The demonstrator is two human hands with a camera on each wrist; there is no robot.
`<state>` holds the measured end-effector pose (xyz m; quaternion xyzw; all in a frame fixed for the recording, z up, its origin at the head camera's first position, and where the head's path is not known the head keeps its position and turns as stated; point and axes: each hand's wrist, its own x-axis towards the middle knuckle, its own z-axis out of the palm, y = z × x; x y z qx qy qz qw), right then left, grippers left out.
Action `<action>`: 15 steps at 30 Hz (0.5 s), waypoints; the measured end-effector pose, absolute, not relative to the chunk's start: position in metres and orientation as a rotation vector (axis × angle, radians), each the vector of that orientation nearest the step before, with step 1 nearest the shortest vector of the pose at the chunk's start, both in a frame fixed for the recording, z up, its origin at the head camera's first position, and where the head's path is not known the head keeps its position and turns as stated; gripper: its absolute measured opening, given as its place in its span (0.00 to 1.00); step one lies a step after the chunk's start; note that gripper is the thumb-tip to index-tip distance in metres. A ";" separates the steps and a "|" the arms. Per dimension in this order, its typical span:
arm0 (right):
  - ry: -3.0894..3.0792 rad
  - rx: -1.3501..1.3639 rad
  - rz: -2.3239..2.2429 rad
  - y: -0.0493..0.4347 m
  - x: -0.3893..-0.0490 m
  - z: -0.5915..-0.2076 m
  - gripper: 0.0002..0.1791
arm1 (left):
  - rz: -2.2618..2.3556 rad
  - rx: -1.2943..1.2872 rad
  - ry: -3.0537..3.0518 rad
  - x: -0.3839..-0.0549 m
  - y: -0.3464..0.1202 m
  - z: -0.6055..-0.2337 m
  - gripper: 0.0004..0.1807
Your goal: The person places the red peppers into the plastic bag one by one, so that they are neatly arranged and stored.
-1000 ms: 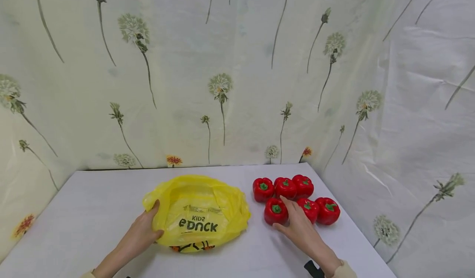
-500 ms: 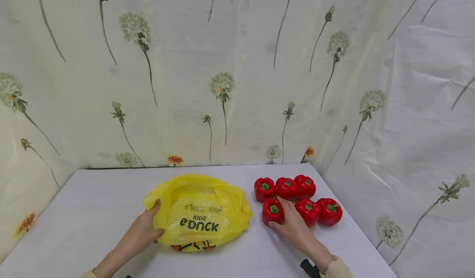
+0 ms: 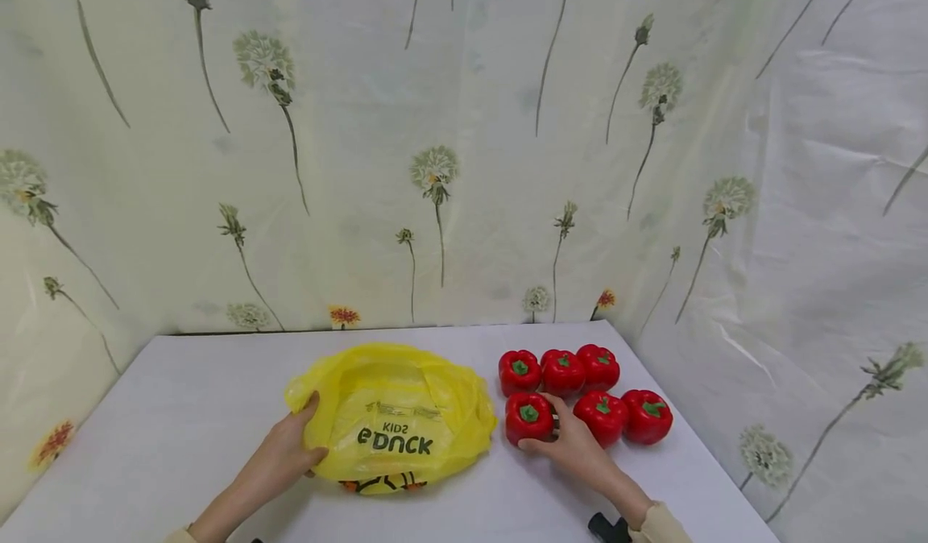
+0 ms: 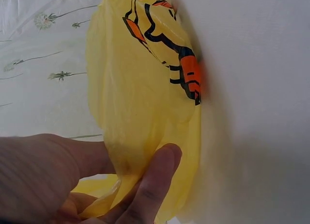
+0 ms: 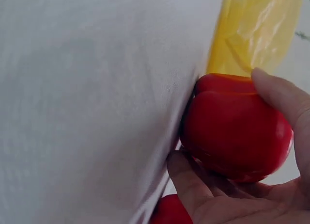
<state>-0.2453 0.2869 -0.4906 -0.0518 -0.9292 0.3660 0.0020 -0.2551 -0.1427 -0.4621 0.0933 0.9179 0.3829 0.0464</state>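
Note:
At the left edge of a yellow plastic bag, my left hand pinches the film between thumb and fingers. The bag lies on the table with its mouth spread and upside-down dark print showing; black and orange print shows on its side in the left wrist view. To the right of the bag, my right hand grips a red bell pepper with a green stem. In the right wrist view, the thumb lies on one side of that pepper and the fingers curl around the other, partly hidden behind it.
Several more red bell peppers stand behind and to the right of my right hand. White cloth covers the table, and a dandelion-patterned curtain rises along its back and right sides. A black strap end shows by my right wrist.
My right hand has moved slightly left with the bell pepper, widening the distance to the pepper on its right. My left hand keeps its hold on the bag's edge.

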 end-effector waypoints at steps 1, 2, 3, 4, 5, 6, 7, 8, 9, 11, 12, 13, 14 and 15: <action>-2.910 -0.165 1.163 0.288 -0.246 -0.492 0.57 | 1.169 0.285 2.802 -0.256 -0.143 -0.462 0.48; -2.902 -0.163 1.181 0.289 -0.247 -0.493 0.57 | 1.171 0.284 2.800 -0.256 -0.142 -0.462 0.48; -2.894 -0.157 1.194 0.290 -0.247 -0.493 0.57 | 1.171 0.281 2.797 -0.256 -0.142 -0.463 0.48; -2.885 -0.149 1.208 0.291 -0.247 -0.493 0.56 | 1.173 0.279 2.793 -0.257 -0.142 -0.463 0.48; -2.874 -0.142 1.225 0.291 -0.248 -0.493 0.56 | 1.177 0.277 2.791 -0.256 -0.142 -0.464 0.48; -2.866 -0.136 1.238 0.292 -0.248 -0.494 0.55 | 1.175 0.275 2.793 -0.256 -0.142 -0.464 0.48; -2.860 -0.131 1.250 0.292 -0.248 -0.494 0.54 | 1.179 0.274 2.793 -0.256 -0.142 -0.465 0.48; -2.856 -0.123 1.262 0.293 -0.249 -0.494 0.53 | 1.184 0.274 2.791 -0.256 -0.142 -0.465 0.48; -2.853 -0.116 1.273 0.294 -0.249 -0.494 0.53 | 1.187 0.275 2.790 -0.255 -0.142 -0.466 0.48; -2.850 -0.102 1.296 0.297 -0.249 -0.495 0.51 | 1.195 0.279 2.791 -0.254 -0.142 -0.466 0.48; -2.850 -0.095 1.302 0.298 -0.249 -0.495 0.51 | 1.198 0.282 2.792 -0.254 -0.142 -0.467 0.48; -2.848 -0.090 1.311 0.300 -0.248 -0.494 0.51 | 1.207 0.284 2.790 -0.254 -0.142 -0.467 0.48; -2.847 -0.082 1.320 0.302 -0.248 -0.494 0.50 | 1.209 0.285 2.790 -0.254 -0.142 -0.467 0.48; -2.847 -0.080 1.324 0.303 -0.248 -0.494 0.50 | 1.208 0.285 2.792 -0.254 -0.142 -0.467 0.48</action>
